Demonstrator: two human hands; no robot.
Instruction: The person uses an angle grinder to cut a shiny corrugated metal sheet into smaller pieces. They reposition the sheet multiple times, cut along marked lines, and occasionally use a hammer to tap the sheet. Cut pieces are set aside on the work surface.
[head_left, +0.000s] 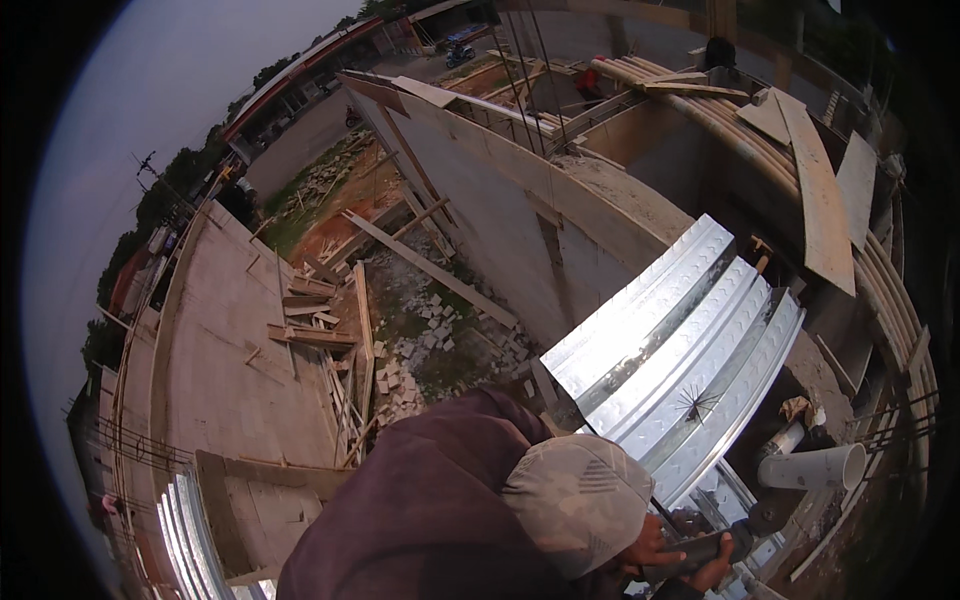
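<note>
Neither of my own hands shows. Just in front of me a person in a dark jacket [430, 490] and a pale patterned cap [580, 500] bends over to the right. That person's two hands [652, 548] grip a dark power tool [705, 550], which looks like an angle grinder. Its rounded head [768, 515] points right, beside shiny ribbed metal. Above the tool lies a corrugated metal decking sheet [660, 330], bright with sunlight. A dark star-shaped mark [695, 403] shows on the sheet. The cap and arms hide part of the work.
A white pipe [820, 467] sticks up right of the tool. Bamboo poles [690, 85] and loose boards [815, 200] lie at upper right. A high wall [480, 190] drops to ground strewn with rubble [435, 325] and timber. More ribbed metal [185, 535] stands at lower left.
</note>
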